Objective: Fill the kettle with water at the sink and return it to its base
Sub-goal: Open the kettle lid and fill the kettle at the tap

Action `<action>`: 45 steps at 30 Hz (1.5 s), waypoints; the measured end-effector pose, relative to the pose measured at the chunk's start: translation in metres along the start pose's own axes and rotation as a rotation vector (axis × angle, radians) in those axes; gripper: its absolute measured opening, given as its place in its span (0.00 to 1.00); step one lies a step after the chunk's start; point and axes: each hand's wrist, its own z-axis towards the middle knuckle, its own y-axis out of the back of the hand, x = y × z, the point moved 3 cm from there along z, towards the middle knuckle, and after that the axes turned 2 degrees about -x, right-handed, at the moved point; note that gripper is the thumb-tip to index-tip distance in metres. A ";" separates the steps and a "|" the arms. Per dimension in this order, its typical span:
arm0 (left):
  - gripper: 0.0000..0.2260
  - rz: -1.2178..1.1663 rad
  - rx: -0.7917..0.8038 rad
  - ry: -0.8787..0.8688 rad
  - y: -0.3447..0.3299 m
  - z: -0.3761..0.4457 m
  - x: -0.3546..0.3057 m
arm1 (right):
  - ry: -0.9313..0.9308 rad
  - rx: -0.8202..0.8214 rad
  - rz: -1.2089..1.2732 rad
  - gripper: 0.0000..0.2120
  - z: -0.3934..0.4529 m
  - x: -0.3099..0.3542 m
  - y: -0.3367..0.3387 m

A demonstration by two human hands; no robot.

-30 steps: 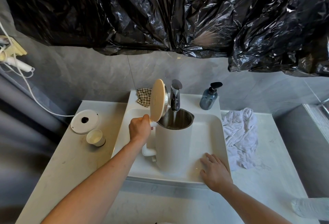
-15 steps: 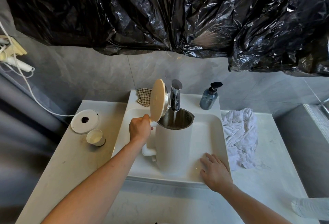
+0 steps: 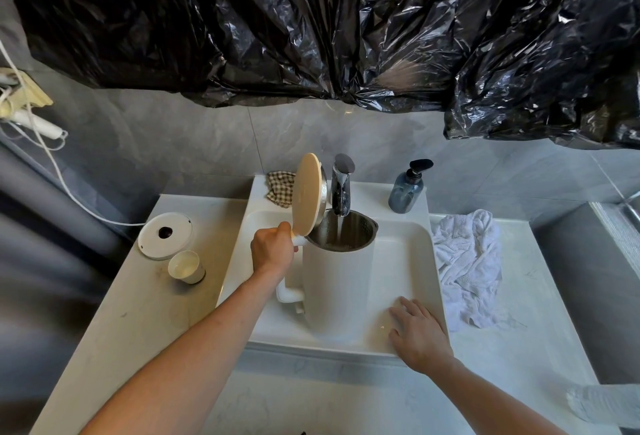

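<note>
Kettle [image 3: 334, 282], lid raised, in sink [image 3: 412, 244] under running tap [image 3: 341, 189]. Left hand [image 3: 272, 251] grips handle; right hand [image 3: 417, 332] flat on sink's front rim. Hold upright; watch level.

Countertop [image 3: 145, 317]: base [image 3: 165, 235], cup [image 3: 186, 267], towel [image 3: 467, 265].

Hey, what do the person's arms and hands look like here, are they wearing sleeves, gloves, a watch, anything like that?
Both forearms are bare as far as the frame shows, with no sleeve in view. The left hand and the right hand wear no gloves. No watch, bracelet or ring shows on either wrist or on the fingers that are visible. No markings or cables are on the arms.
</note>
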 end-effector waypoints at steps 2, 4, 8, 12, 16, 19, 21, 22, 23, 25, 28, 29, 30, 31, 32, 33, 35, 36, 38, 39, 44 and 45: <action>0.19 0.000 0.001 0.000 0.000 0.000 0.000 | 0.002 -0.014 0.003 0.28 0.000 -0.001 0.000; 0.19 -0.002 -0.001 0.004 0.000 0.000 0.000 | 0.011 -0.036 -0.002 0.31 0.000 -0.001 0.000; 0.19 0.001 0.002 0.009 0.000 0.001 0.000 | 0.009 -0.035 0.010 0.35 -0.002 0.000 0.002; 0.19 0.000 0.005 0.004 -0.001 0.001 0.000 | 0.008 -0.018 -0.012 0.28 -0.003 0.002 0.003; 0.18 -0.008 0.006 0.012 -0.001 0.001 0.001 | -0.002 -0.025 -0.004 0.32 -0.002 0.001 0.002; 0.18 -0.008 0.007 0.012 -0.001 0.002 0.001 | 0.011 -0.040 -0.010 0.33 -0.001 0.000 0.001; 0.17 -0.014 0.009 0.013 -0.001 0.001 0.002 | 0.009 -0.030 -0.012 0.30 -0.001 0.001 0.001; 0.17 -0.018 0.008 0.012 -0.001 0.001 0.001 | 0.005 -0.024 -0.011 0.29 -0.001 0.000 0.001; 0.17 -0.018 0.006 0.012 -0.001 0.002 0.002 | 0.002 -0.023 -0.009 0.29 0.000 0.000 0.000; 0.18 -0.012 0.005 0.009 -0.001 0.002 0.002 | 0.007 -0.027 -0.008 0.31 0.000 -0.001 -0.001; 0.18 -0.005 0.003 0.008 -0.002 0.003 0.003 | 0.017 -0.027 -0.010 0.27 0.001 -0.001 -0.001; 0.18 -0.006 0.002 0.007 -0.002 0.003 0.003 | 0.018 -0.029 -0.003 0.26 0.001 -0.001 -0.002; 0.18 -0.007 0.002 0.005 -0.002 0.003 0.003 | 0.016 -0.036 0.000 0.25 0.002 -0.002 -0.003; 0.18 -0.003 0.001 0.001 -0.002 0.003 0.003 | 0.015 -0.045 0.000 0.25 0.003 -0.004 -0.005; 0.19 0.003 0.000 -0.002 -0.001 0.003 0.003 | 0.012 -0.048 -0.001 0.24 0.005 -0.006 -0.008; 0.19 0.008 -0.002 -0.004 -0.001 0.003 0.002 | 0.013 -0.049 -0.003 0.24 0.007 -0.008 -0.011; 0.19 0.005 -0.004 -0.008 -0.001 0.003 0.002 | 0.014 -0.051 -0.010 0.22 0.011 -0.012 -0.016; 0.19 0.005 -0.004 -0.010 -0.001 0.003 0.001 | 0.014 -0.052 -0.015 0.20 0.012 -0.013 -0.018; 0.19 0.004 -0.001 -0.009 -0.001 0.002 0.001 | 0.012 -0.056 -0.025 0.20 0.014 -0.014 -0.021; 0.19 -0.001 0.000 -0.006 -0.002 0.003 0.002 | 0.009 -0.058 -0.027 0.20 0.015 -0.015 -0.021; 0.19 -0.006 0.003 -0.005 -0.002 0.003 0.003 | 0.012 -0.058 -0.034 0.21 0.015 -0.015 -0.021; 0.19 -0.009 0.004 -0.005 -0.002 0.003 0.003 | 0.013 -0.057 -0.035 0.21 0.015 -0.015 -0.021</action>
